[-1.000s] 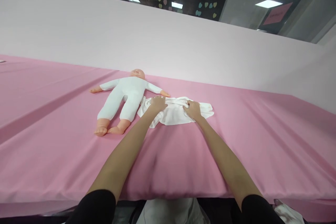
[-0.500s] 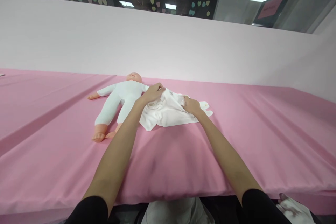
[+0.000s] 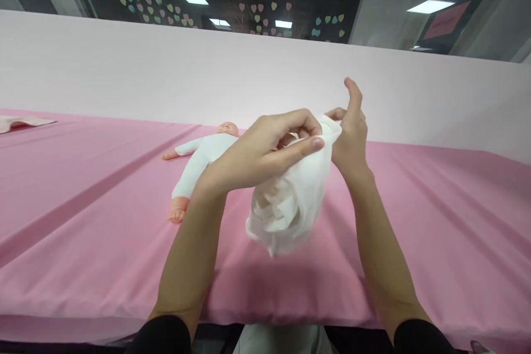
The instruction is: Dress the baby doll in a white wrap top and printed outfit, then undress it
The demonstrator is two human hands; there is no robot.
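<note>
Left hand (image 3: 276,146) pinching the white cloth (image 3: 307,188) up top | right hand (image 3: 350,135) behind it, one finger up, can't tell its grip | cloth's now lifted off the pink bench (image 3: 435,232), so it's mid-air handling | doll (image 3: 213,147) lying off left

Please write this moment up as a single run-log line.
left hand: pinching white garment | right hand: at garment's upper edge | garment: bunched, held above pink cloth | doll: lying, left of garment

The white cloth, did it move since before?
Yes. The white cloth went up: before, it lay on the pink cover; now it hangs above it.
</note>
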